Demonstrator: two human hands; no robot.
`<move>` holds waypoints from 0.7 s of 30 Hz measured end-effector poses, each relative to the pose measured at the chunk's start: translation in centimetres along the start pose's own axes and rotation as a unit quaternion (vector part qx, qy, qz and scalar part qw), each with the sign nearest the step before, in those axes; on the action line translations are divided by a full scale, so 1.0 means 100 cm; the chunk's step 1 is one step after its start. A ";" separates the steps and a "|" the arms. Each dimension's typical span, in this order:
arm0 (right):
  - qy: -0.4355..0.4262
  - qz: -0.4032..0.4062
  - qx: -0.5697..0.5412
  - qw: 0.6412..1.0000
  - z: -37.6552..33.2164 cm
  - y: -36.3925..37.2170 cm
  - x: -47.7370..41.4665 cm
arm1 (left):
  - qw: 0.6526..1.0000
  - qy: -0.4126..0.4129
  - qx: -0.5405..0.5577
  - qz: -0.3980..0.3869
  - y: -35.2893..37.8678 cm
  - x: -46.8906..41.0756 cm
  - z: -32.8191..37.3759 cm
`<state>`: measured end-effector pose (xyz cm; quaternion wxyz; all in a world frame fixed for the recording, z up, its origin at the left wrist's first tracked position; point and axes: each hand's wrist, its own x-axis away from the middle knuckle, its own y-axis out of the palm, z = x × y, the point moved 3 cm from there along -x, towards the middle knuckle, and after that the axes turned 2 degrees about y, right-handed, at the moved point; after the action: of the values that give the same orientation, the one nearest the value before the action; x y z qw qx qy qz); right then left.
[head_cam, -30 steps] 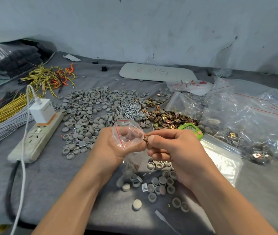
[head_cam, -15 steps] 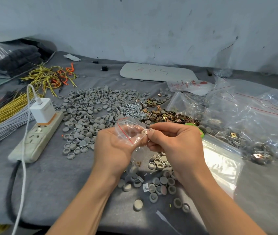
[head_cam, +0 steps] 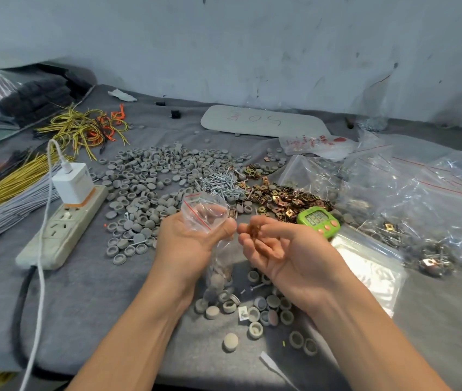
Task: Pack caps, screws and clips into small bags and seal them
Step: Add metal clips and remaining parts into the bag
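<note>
Both hands hover over loose grey caps (head_cam: 253, 314), partly hiding them. The left hand (head_cam: 193, 244) grips a small zip bag (head_cam: 205, 218) near its mouth (more caps sit in its hanging bottom). The right hand (head_cam: 277, 249), palm up with fingers curled, pinches copper clips (head_cam: 253, 230) just beside the bag. Beyond lie a green timer (head_cam: 318, 220), the clip pile (head_cam: 286, 197), screws (head_cam: 221, 184) and the main cap pile (head_cam: 150, 187), with a power strip (head_cam: 60, 230) to the left and filled bags (head_cam: 421, 193) to the right.
</note>
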<state>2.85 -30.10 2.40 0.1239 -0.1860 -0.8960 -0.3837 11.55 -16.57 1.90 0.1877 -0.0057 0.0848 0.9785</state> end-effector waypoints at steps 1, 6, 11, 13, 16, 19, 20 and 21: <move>0.002 -0.001 0.005 1.000 0.000 0.001 -0.001 | 1.000 0.007 -0.013 -0.013 0.000 0.000 0.000; -0.056 0.048 0.261 0.963 0.002 0.000 -0.005 | 0.986 0.086 -0.125 -0.064 0.004 0.001 0.002; -0.199 0.130 0.270 0.933 -0.006 -0.001 0.000 | 0.985 0.090 -0.133 -0.068 0.003 -0.001 -0.002; -0.316 0.131 0.306 0.889 -0.019 0.002 0.006 | 0.984 0.090 -0.138 -0.069 0.004 -0.002 -0.004; -0.425 0.051 0.449 0.784 -0.021 0.017 0.018 | 0.980 0.081 -0.147 -0.106 0.008 0.001 -0.003; -0.403 0.044 0.498 0.766 -0.013 0.020 0.018 | 0.969 0.085 -0.195 -0.124 0.013 0.004 -0.002; -0.378 0.055 0.458 0.803 -0.015 0.018 0.015 | 0.974 0.077 -0.178 -0.119 0.012 0.004 -0.002; -0.344 0.078 0.395 0.848 -0.019 0.013 0.013 | 0.979 0.069 -0.154 -0.110 0.011 0.004 -0.002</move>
<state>2.41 -30.32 4.98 -0.1001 -0.3108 -0.9396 0.1026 10.81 -17.46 1.86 0.2848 -0.1119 -0.0555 0.9504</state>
